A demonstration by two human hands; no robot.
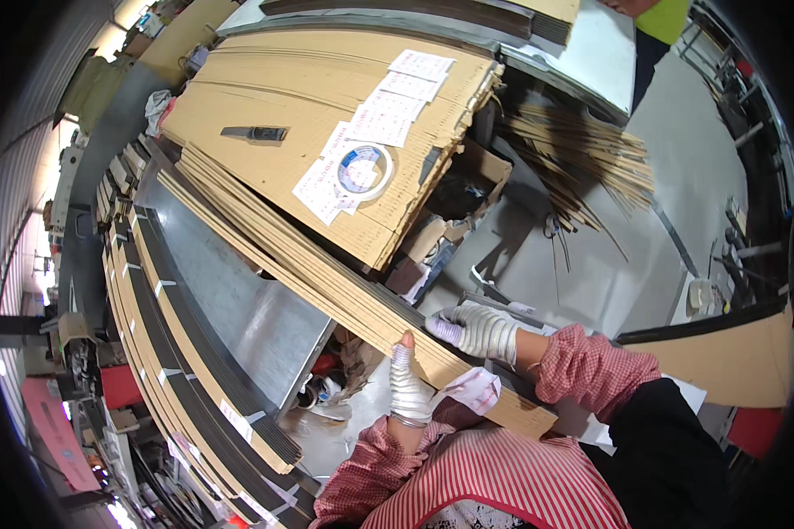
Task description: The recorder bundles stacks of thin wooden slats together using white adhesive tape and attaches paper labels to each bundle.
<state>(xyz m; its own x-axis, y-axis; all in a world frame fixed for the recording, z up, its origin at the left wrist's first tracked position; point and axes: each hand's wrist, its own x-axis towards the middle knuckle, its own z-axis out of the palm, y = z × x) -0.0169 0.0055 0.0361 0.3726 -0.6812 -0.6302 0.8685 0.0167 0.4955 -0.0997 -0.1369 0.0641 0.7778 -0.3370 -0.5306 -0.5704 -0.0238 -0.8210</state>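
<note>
A bundle of long, thin tan strips with dark faces [326,286] runs from the far left down to my waist. My left hand [408,388], in a striped white glove with bare fingertips, grips its left side with the thumb on top. On the opposite side, my right hand [483,331], gloved alike, closes over the bundle's dark edge; its fingertips are partly hidden. Close to my left hand, a white printed label [474,389] lies across the bundle near its end.
A cardboard-topped stack [309,84] holds label sheets [386,116], a tape roll [363,171] and a black knife [254,133]. Tied strip bundles [176,353] lie left beside a metal surface [247,309]. Loose strips [582,159] and another person [657,26] are at right.
</note>
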